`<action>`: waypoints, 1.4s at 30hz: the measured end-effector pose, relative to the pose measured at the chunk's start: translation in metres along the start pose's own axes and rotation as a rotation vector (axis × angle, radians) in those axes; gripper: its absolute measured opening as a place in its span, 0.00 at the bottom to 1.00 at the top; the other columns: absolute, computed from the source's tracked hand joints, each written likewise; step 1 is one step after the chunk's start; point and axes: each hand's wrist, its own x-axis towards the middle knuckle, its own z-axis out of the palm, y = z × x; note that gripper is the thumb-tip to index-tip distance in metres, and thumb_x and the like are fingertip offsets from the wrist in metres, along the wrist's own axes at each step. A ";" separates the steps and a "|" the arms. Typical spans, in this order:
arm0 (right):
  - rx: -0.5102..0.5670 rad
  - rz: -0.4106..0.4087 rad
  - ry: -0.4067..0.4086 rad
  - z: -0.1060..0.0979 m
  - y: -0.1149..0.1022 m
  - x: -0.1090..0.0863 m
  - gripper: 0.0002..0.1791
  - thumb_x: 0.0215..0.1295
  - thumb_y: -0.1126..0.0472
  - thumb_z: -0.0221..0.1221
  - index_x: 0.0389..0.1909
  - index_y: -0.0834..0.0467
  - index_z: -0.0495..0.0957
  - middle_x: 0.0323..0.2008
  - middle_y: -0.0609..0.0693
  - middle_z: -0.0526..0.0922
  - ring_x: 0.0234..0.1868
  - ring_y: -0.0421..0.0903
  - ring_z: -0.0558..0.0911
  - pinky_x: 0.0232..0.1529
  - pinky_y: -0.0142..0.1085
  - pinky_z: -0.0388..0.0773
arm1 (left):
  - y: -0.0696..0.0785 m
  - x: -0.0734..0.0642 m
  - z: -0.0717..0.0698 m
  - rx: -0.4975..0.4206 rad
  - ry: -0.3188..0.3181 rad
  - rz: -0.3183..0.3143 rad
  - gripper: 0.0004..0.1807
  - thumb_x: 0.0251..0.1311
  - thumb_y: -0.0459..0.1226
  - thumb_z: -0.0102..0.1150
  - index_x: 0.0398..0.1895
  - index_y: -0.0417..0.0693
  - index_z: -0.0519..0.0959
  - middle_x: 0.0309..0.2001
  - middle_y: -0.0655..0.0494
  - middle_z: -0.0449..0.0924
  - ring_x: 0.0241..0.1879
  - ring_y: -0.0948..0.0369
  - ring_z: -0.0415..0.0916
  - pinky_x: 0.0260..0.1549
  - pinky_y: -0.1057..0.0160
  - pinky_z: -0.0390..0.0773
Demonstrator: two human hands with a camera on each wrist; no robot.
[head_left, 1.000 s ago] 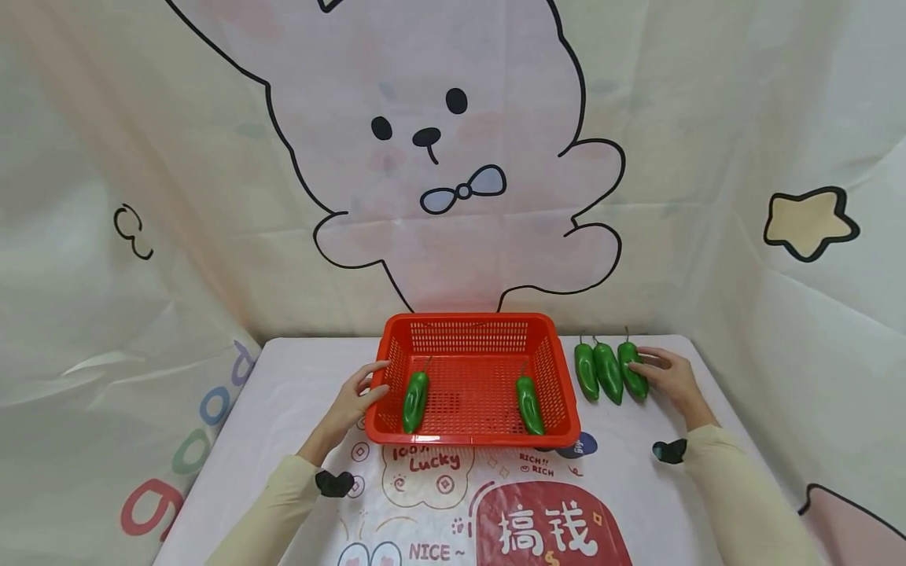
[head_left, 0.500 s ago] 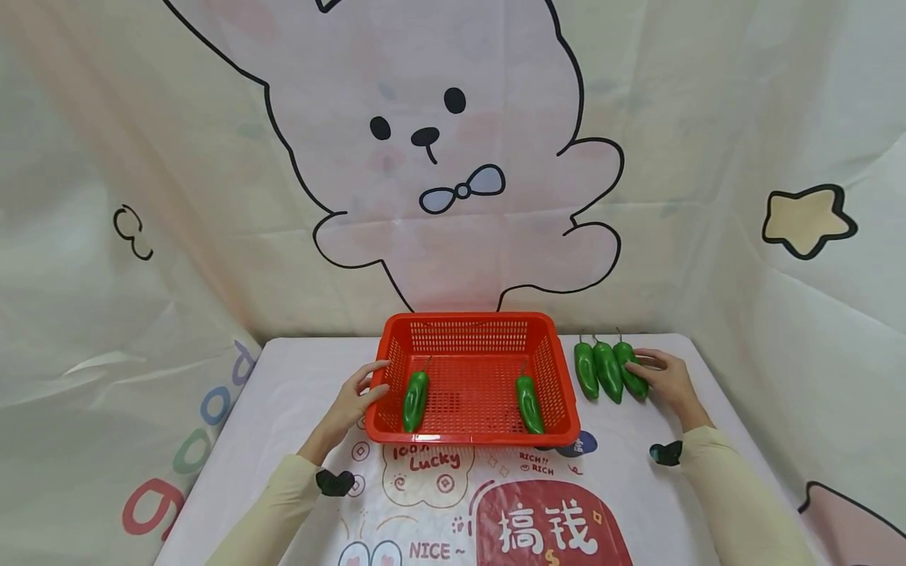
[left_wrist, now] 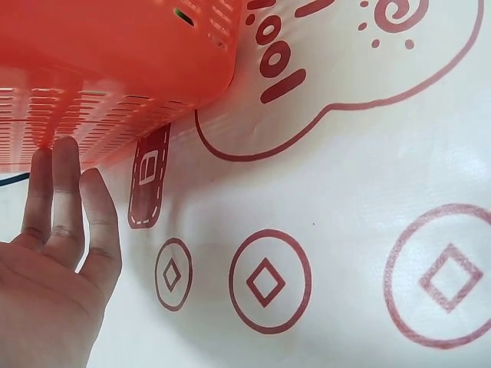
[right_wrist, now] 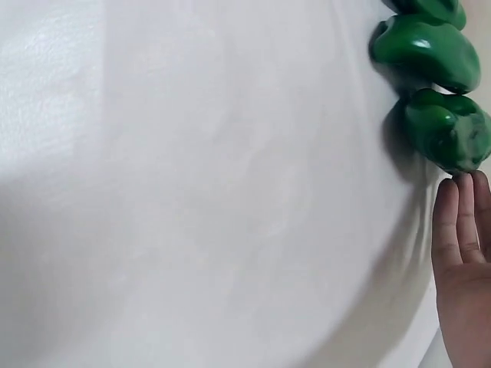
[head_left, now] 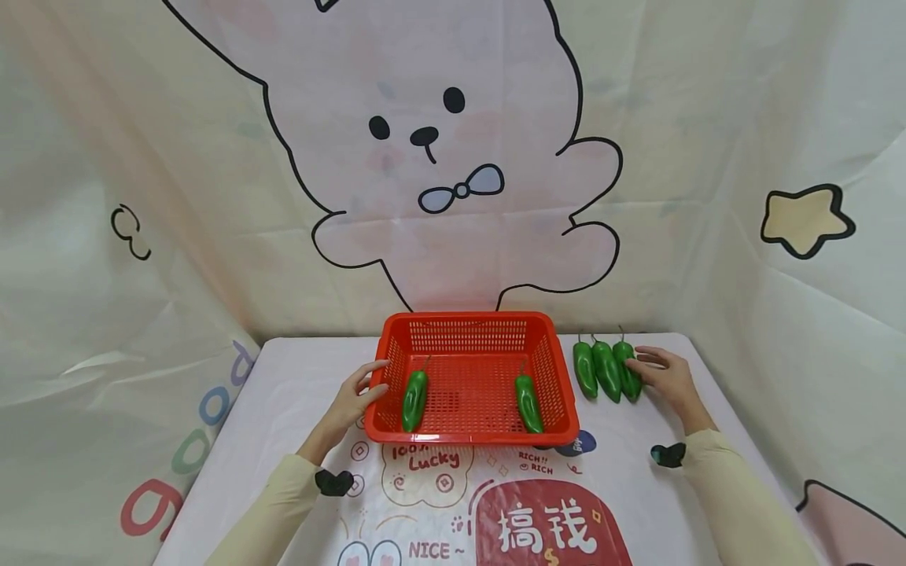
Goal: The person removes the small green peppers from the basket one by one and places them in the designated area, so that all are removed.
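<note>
On the table stands a red plastic basket (head_left: 470, 393) with a green pepper (head_left: 414, 401) in its left part and another green pepper (head_left: 528, 404) in its right part. My left hand (head_left: 356, 395) touches the basket's left side; in the left wrist view its fingers (left_wrist: 67, 192) are straight against the outer wall. Right of the basket lie three green peppers side by side: a left one (head_left: 584, 369), a middle one (head_left: 606, 371) and a right one (head_left: 624, 358). My right hand (head_left: 668, 380) touches the right one, its fingers (right_wrist: 446, 230) straight in the right wrist view.
A white printed cover (head_left: 396, 523) lies on the table under the basket. Behind stands a cloth backdrop (head_left: 439, 236) with a drawn bear, and further cloth walls hang at the left and right.
The rightmost loose pepper has shifted left against the middle one and now lies straighter, with my right hand following slightly left. My left hand and the basket stay in place.
</note>
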 end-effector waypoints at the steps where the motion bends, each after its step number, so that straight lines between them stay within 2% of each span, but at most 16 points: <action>1: 0.000 -0.020 0.007 -0.001 -0.001 -0.001 0.34 0.70 0.53 0.66 0.66 0.71 0.70 0.60 0.75 0.72 0.43 0.31 0.77 0.39 0.26 0.81 | 0.000 0.000 0.000 -0.006 -0.004 0.005 0.29 0.72 0.36 0.60 0.74 0.54 0.67 0.64 0.32 0.68 0.52 0.39 0.79 0.37 0.50 0.86; 4: 0.008 -0.060 0.038 -0.006 -0.006 -0.003 0.31 0.69 0.55 0.66 0.64 0.71 0.72 0.59 0.74 0.73 0.41 0.26 0.76 0.40 0.27 0.82 | -0.001 0.000 0.000 -0.024 -0.025 0.025 0.30 0.73 0.35 0.59 0.75 0.51 0.65 0.64 0.29 0.67 0.52 0.36 0.77 0.38 0.48 0.86; 10: -0.044 -0.092 0.102 -0.013 -0.016 -0.008 0.28 0.68 0.55 0.67 0.61 0.70 0.75 0.58 0.69 0.76 0.42 0.23 0.75 0.40 0.19 0.76 | 0.001 -0.001 0.001 -0.029 -0.038 0.029 0.30 0.73 0.35 0.58 0.76 0.49 0.63 0.65 0.27 0.65 0.54 0.32 0.75 0.39 0.46 0.85; 17: -0.028 -0.107 0.094 -0.013 -0.026 -0.014 0.27 0.69 0.55 0.66 0.61 0.69 0.75 0.58 0.65 0.75 0.45 0.26 0.75 0.42 0.19 0.75 | 0.000 -0.001 0.000 -0.020 -0.024 0.032 0.30 0.73 0.35 0.58 0.76 0.50 0.64 0.64 0.29 0.67 0.54 0.34 0.76 0.38 0.48 0.86; 22: 0.020 -0.152 0.103 -0.007 -0.036 -0.015 0.25 0.69 0.57 0.67 0.59 0.69 0.77 0.56 0.62 0.78 0.46 0.27 0.77 0.43 0.19 0.75 | -0.001 -0.002 -0.001 -0.021 -0.010 0.028 0.29 0.72 0.36 0.60 0.75 0.52 0.66 0.63 0.31 0.68 0.52 0.36 0.78 0.37 0.50 0.86; 27: 0.074 -0.208 0.099 0.001 -0.051 -0.010 0.22 0.68 0.59 0.68 0.56 0.70 0.79 0.54 0.61 0.81 0.46 0.29 0.81 0.46 0.20 0.75 | -0.004 -0.001 -0.002 -0.021 -0.003 0.021 0.29 0.72 0.37 0.60 0.74 0.54 0.67 0.64 0.32 0.67 0.53 0.37 0.77 0.38 0.49 0.86; 29: 0.075 -0.215 0.094 0.004 -0.063 -0.011 0.22 0.68 0.60 0.67 0.56 0.70 0.79 0.53 0.61 0.81 0.46 0.30 0.81 0.46 0.20 0.76 | -0.004 -0.001 -0.002 -0.011 -0.006 0.017 0.29 0.73 0.37 0.60 0.74 0.54 0.66 0.65 0.32 0.66 0.55 0.36 0.76 0.39 0.49 0.86; 35: 0.112 -0.217 0.058 0.016 -0.089 -0.011 0.25 0.70 0.59 0.65 0.59 0.73 0.75 0.50 0.47 0.83 0.46 0.32 0.81 0.45 0.22 0.77 | -0.003 -0.002 0.000 0.004 0.004 0.009 0.28 0.73 0.36 0.58 0.74 0.55 0.67 0.65 0.33 0.67 0.56 0.37 0.75 0.40 0.49 0.86; 37: 0.128 -0.212 0.034 0.022 -0.095 -0.008 0.26 0.72 0.59 0.64 0.62 0.72 0.74 0.52 0.49 0.82 0.48 0.31 0.80 0.46 0.22 0.77 | -0.003 -0.001 0.000 0.004 0.005 0.011 0.28 0.73 0.36 0.58 0.74 0.55 0.67 0.66 0.33 0.67 0.57 0.36 0.74 0.40 0.49 0.85; 42: 0.167 -0.208 -0.043 0.040 -0.120 -0.005 0.26 0.73 0.60 0.62 0.64 0.72 0.71 0.60 0.66 0.76 0.50 0.33 0.79 0.48 0.25 0.78 | -0.002 0.000 0.001 -0.001 0.008 0.015 0.28 0.73 0.36 0.59 0.74 0.55 0.67 0.66 0.33 0.67 0.56 0.37 0.74 0.40 0.49 0.86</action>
